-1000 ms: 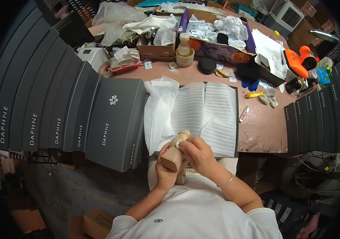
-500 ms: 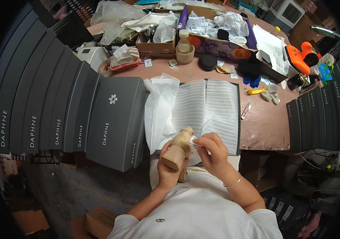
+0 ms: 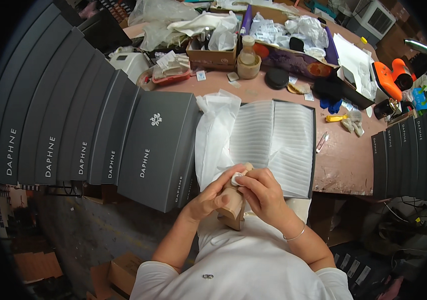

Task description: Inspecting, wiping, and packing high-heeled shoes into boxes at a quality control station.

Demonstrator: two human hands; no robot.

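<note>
One white word (image 3: 145, 163) — repeated — marks the grey boxes (image 3: 48, 100) left of the left hand (image 3: 206, 200), the nearest lid (image 3: 166, 150) adding a white emblem (image 3: 156, 119), and the dark boxes (image 3: 409, 155) right of the right hand (image 3: 267, 197)

Between my fingers (image 3: 260, 176), the beige shoe (image 3: 233, 204) looks smooth and matt, the white pad (image 3: 236, 178) soft and cloth-like. Just beyond them lie ribbed, translucent plastic-looking sheets (image 3: 252, 134), with crinkled white paper (image 3: 216, 130) to the left and a matt grey cardboard box (image 3: 166, 145) farther left. Off to my fingers' right, the tabletop (image 3: 344, 172) looks scuffed and the orange plastic tool (image 3: 386, 82) glossy.
</note>
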